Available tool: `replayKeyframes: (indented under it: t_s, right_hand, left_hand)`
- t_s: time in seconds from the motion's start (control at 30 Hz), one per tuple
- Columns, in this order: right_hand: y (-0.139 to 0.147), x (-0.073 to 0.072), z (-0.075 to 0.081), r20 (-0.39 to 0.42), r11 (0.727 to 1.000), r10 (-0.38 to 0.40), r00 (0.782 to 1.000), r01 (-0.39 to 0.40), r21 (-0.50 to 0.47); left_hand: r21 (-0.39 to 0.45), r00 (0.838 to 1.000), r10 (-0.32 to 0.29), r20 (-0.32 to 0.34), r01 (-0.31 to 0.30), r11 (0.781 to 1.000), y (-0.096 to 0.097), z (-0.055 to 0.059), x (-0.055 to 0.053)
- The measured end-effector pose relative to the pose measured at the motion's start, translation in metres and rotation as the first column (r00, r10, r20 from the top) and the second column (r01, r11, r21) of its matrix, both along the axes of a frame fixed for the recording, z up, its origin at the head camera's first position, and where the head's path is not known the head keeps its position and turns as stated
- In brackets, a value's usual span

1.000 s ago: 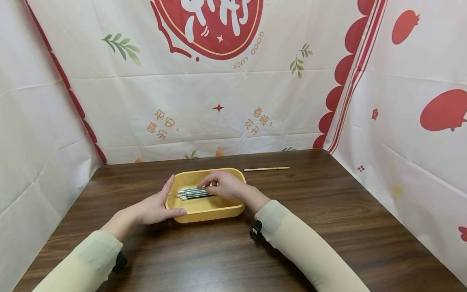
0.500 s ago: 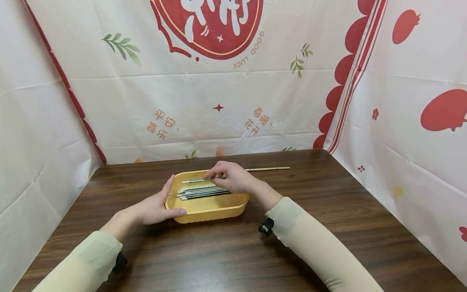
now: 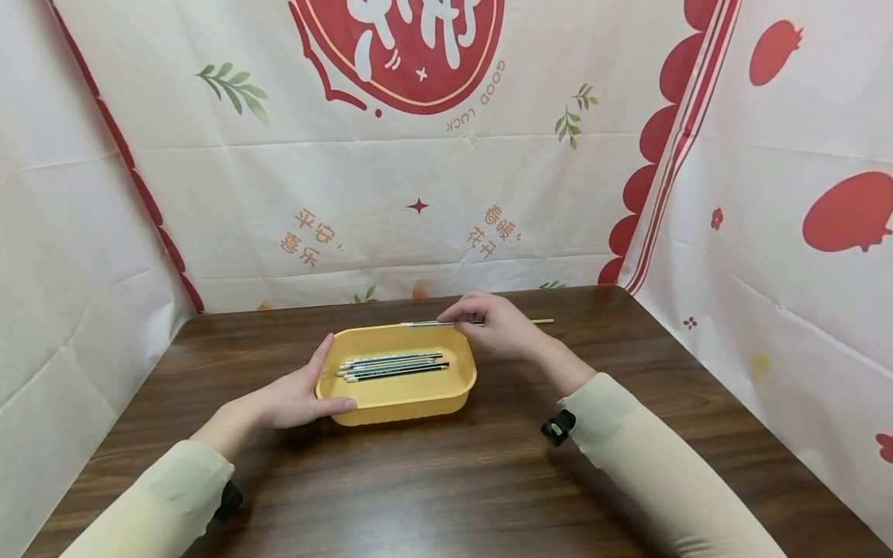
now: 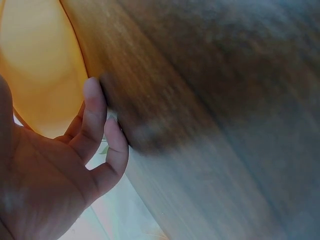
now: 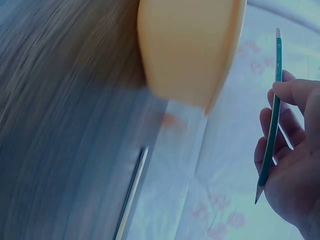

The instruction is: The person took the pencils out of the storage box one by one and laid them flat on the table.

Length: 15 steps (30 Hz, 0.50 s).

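Note:
A yellow plastic tray (image 3: 412, 411) stands on the table with several dark and green pencils (image 3: 394, 366) lying side by side inside. My left hand (image 3: 289, 401) holds the tray's left end, thumb over the front rim and fingers along the outer side. Above the tray's back right corner, my right hand (image 3: 501, 325) pinches a green pencil (image 5: 272, 130) between thumb and fingers. In the right wrist view its white eraser end points up and its sharpened tip down past the palm.
A light wooden pencil (image 3: 544, 321) lies behind the tray to the right, partly covered by the right hand in the head view. The dark wooden table (image 3: 418, 496) ends at a white printed cloth (image 3: 391, 178) at the back, with more cloth at both sides.
My right hand has lifted one green pencil out of the tray and carried it back and to the right. The left hand and the tray stay in place.

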State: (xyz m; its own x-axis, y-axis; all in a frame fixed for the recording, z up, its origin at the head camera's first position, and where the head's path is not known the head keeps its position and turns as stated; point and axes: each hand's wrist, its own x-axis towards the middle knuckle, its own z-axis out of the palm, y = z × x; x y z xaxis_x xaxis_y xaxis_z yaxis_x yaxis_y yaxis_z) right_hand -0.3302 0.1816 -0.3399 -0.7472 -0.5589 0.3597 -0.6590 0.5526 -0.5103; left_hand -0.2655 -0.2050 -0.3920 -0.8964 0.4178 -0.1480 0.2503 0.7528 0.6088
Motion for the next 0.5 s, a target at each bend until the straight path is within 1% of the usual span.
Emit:
replayKeyframes:
  t_s: [0.23,0.37,0.5]
  right_hand:
    - [0.045,-0.014,-0.003,0.014,0.993,-0.119,0.993,0.119,-0.019]
    - [0.066,-0.026,-0.011,0.046,0.983,-0.185,0.982,0.186,-0.011]
    - [0.083,-0.040,-0.022,0.101,0.973,-0.230,0.968,0.229,0.016]
  left_hand:
    - [0.008,1.000,-0.001,0.004,0.001,1.000,0.000,-0.001,-0.002]
    - [0.008,1.000,-0.002,0.000,0.002,1.000,-0.001,-0.002,-0.003]
    - [0.007,1.000,0.000,-0.001,0.000,1.000,-0.002,-0.003,-0.003]
